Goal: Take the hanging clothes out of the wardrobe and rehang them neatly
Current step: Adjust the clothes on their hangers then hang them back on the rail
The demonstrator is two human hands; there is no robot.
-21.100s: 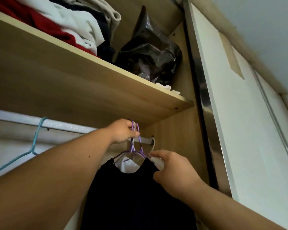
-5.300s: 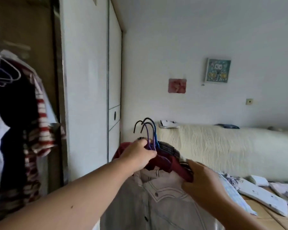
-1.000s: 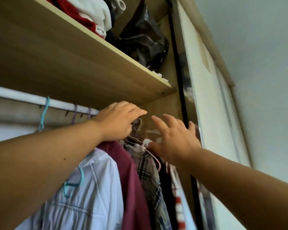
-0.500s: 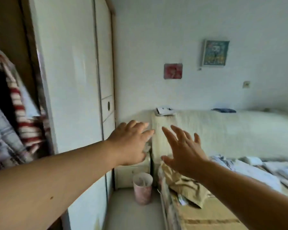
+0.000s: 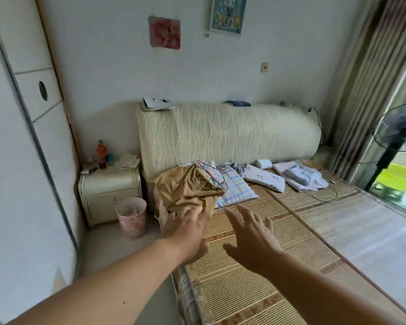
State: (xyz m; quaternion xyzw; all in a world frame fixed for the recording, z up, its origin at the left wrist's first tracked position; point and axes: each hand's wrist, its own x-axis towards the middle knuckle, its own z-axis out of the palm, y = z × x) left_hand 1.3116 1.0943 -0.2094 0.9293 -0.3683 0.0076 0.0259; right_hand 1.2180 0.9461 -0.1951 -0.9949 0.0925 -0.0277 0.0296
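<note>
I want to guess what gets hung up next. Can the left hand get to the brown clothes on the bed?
Probably yes. The left hand is open, its fingertips at the near edge of the brown clothes, and nothing lies between them.

A home bedroom — a bed (image 5: 291, 231) with a padded headboard (image 5: 227, 134), pillows (image 5: 234, 188), a bedside cabinet (image 5: 108, 191), a sliding-door wardrobe (image 5: 21, 137) and a curtained window (image 5: 370, 85).

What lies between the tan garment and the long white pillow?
Head view: a blue-checked pillow lies between the tan garment and the long white pillow, its left edge under the garment.
</note>
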